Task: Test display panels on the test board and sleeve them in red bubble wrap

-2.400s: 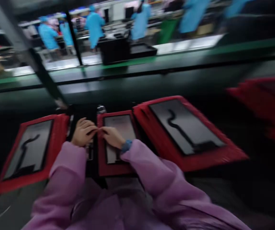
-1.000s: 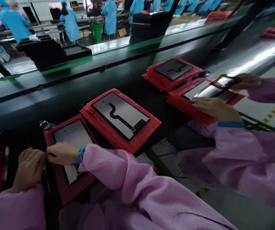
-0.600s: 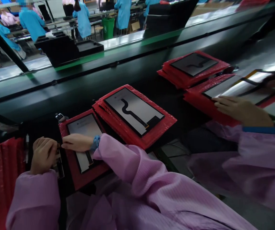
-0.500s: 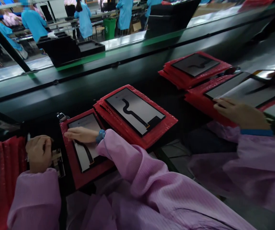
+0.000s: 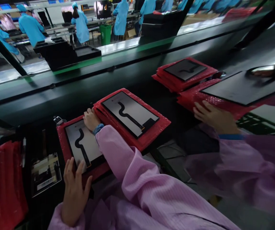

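A grey display panel (image 5: 89, 150) with a black flex cable (image 5: 79, 145) lies in a red padded sleeve (image 5: 62, 140) in front of me. My left hand (image 5: 74, 188) rests on the panel's near edge, fingers stretched out and spread. At the panel's far right corner, my right hand (image 5: 91, 118) has its fingers curled over the edge. Both arms wear pink sleeves.
A stack of red sleeves with another panel (image 5: 130, 116) lies right of mine, a further stack (image 5: 184, 72) beyond. A co-worker's hand (image 5: 214, 116) holds a red sleeve under a dark panel (image 5: 243, 88). Red sleeves (image 5: 3, 182) and a small labelled board (image 5: 45, 172) lie left. Conveyor (image 5: 128, 68) behind.
My left hand left the spot beside the sleeve and came down onto the panel's near edge. My right hand slid to the far right corner. The flex cable now lies uncovered.
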Tool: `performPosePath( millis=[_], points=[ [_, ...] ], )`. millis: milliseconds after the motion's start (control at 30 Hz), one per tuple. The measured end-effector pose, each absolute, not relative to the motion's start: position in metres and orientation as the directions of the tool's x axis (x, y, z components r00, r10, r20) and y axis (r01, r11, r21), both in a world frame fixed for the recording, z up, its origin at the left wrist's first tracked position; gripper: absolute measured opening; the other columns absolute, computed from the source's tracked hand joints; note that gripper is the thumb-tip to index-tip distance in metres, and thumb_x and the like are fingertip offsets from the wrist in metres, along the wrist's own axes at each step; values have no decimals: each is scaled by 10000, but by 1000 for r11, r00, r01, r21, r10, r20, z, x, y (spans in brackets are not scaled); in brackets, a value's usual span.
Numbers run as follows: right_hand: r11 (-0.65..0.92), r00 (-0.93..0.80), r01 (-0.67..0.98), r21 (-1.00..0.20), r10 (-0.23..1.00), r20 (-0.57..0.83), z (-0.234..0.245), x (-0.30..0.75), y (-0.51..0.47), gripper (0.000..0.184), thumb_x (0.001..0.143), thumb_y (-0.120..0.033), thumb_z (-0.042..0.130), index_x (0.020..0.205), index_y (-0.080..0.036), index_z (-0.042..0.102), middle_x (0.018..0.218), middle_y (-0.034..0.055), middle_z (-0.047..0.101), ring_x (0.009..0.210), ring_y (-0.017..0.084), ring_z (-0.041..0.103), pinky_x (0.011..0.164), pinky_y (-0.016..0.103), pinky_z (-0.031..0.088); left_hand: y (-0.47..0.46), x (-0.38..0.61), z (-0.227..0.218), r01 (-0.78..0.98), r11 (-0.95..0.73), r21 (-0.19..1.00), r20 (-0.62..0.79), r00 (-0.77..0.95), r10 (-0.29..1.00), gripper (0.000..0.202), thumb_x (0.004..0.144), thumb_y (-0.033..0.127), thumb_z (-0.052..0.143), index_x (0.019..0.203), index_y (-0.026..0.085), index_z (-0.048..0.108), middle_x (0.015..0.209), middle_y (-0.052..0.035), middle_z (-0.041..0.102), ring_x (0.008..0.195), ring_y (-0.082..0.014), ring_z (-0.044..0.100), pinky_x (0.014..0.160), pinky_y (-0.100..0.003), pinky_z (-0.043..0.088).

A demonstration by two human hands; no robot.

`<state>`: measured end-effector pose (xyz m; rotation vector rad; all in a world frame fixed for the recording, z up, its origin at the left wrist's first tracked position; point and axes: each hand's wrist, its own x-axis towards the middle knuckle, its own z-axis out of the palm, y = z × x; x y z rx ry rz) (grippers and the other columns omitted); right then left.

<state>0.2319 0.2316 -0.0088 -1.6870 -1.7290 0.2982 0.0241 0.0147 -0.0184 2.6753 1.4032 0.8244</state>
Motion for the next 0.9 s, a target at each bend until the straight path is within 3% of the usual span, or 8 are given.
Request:
performPosePath(
  millis=[133, 367, 433, 500, 567, 633, 767, 900],
  points=[
    [145, 142, 723, -676, 926, 350, -12, 233, 241, 425, 992, -209, 403, 733, -149, 735, 933, 143, 682, 1024, 214, 582, 959, 508, 414, 12, 29, -32, 786, -561, 257, 431, 426, 795, 624, 1021, 301, 569, 1586, 277, 307, 1664, -191, 238, 1566, -405, 235, 1201, -659, 345],
    [320, 135, 499, -806, 889, 437, 10, 258, 230, 212, 1002, -236, 407, 901, -177, 585, 864, 14, 581, 821, 121, 520, 794, 265, 452, 14, 24, -25, 780, -403, 480, 386, 225, 895, 799, 931, 403, 695, 1604, 262, 288, 1702, -196, 86, 1595, -440, 101, 1245, -693, 225],
    [390, 142, 386, -836, 870, 472, 17, 267, 222, 226, 1028, -320, 394, 908, -195, 539, 831, -5, 538, 785, 115, 480, 752, 254, 425, 15, 23, -24, 748, -386, 540, 394, 180, 901, 863, 871, 408, 763, 1591, 259, 312, 1680, -200, 166, 1586, -433, 154, 1252, -679, 223],
    [453, 178, 228, -862, 851, 495, 21, 273, 216, 259, 1025, -401, 427, 873, -207, 508, 803, -12, 499, 761, 116, 437, 731, 263, 402, 16, 21, -21, 666, -346, 661, 394, 84, 915, 903, 807, 403, 826, 1563, 280, 348, 1637, -188, 278, 1531, -409, 319, 1229, -646, 311],
    [473, 231, 72, -878, 848, 476, 22, 273, 212, 288, 1000, -447, 492, 831, -214, 489, 773, -19, 469, 745, 117, 412, 725, 272, 391, 18, 18, -15, 493, -257, 831, 327, -60, 943, 965, 756, 418, 870, 1552, 316, 334, 1572, -164, 391, 1349, -337, 565, 1131, -563, 481],
    [443, 269, -32, -896, 867, 419, 20, 269, 211, 281, 976, -436, 541, 811, -215, 489, 753, -27, 453, 730, 112, 409, 726, 271, 390, 19, 17, -6, 296, -129, 947, 179, -152, 972, 960, 739, 454, 880, 1528, 308, 353, 1458, -136, 526, 1130, -245, 694, 1012, -440, 581],
    [298, 301, -195, -934, 925, 232, 14, 254, 210, 191, 922, -316, 614, 798, -193, 537, 747, -38, 474, 719, 95, 435, 735, 253, 399, 17, 24, 13, 162, 136, 977, -121, -96, 988, 658, 707, 526, 891, 1207, 175, 647, 1114, -92, 732, 1004, -216, 728, 886, -282, 605],
    [178, 256, -273, -945, 961, 107, 10, 245, 207, 171, 916, -299, 607, 811, -180, 546, 740, -41, 500, 689, 87, 458, 699, 237, 413, 11, 33, 27, -5, 231, 973, -228, -190, 955, 655, 613, 523, 944, 1106, 166, 700, 987, -62, 779, 863, -211, 748, 752, -252, 615]
  ],
)
